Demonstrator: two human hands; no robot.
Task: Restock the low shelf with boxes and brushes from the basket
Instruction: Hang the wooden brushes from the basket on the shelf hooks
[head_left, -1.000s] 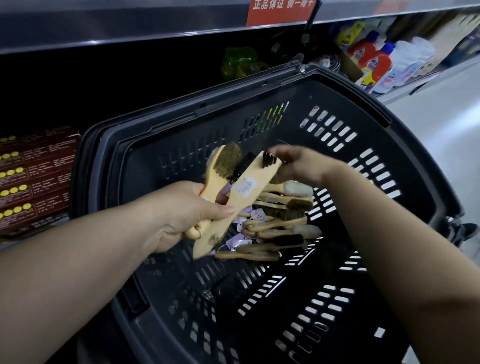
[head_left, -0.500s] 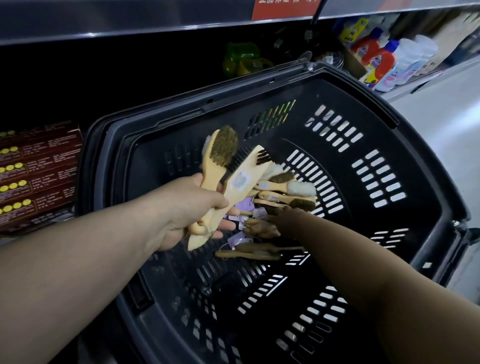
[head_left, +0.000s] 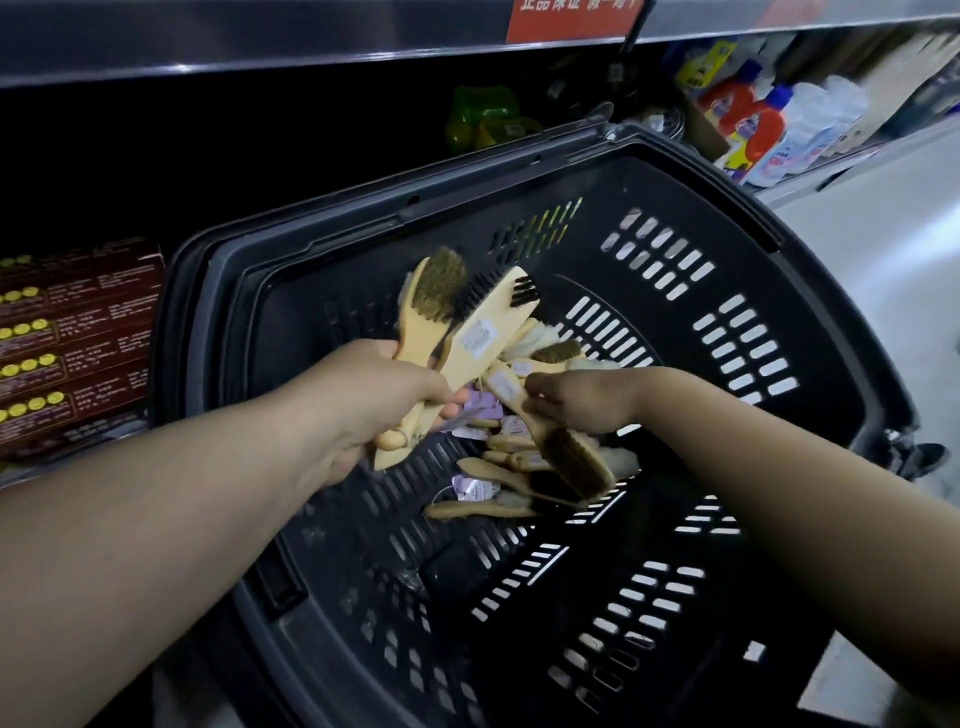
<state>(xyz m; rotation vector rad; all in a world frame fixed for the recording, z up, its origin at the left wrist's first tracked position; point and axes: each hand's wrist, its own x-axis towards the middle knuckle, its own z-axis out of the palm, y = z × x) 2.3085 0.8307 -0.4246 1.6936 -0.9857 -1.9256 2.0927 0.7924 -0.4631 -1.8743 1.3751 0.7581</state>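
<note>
A dark plastic basket (head_left: 779, 244) fills the middle of the view, tilted towards me. Several wooden-handled brushes (head_left: 498, 467) with purple tags lie in a heap on its bottom. My left hand (head_left: 374, 405) is over the basket and grips two wooden brushes (head_left: 467, 332) by their handles, bristle heads pointing up and away. My right hand (head_left: 582, 402) is just right of it, closed on the handle of another brush (head_left: 571, 457), whose brown bristle head points down towards me.
Dark red boxes (head_left: 72, 338) with yellow dots are stacked on the low shelf at the left. Behind the basket the shelf is dark, with green packs (head_left: 483, 119). Red and white bottles (head_left: 753, 119) stand at the upper right. A pale floor (head_left: 893, 270) lies at the right.
My right hand reached down into the brush heap, closed on one brush and lifted it up beside my left hand. My left hand kept its two brushes almost still.
</note>
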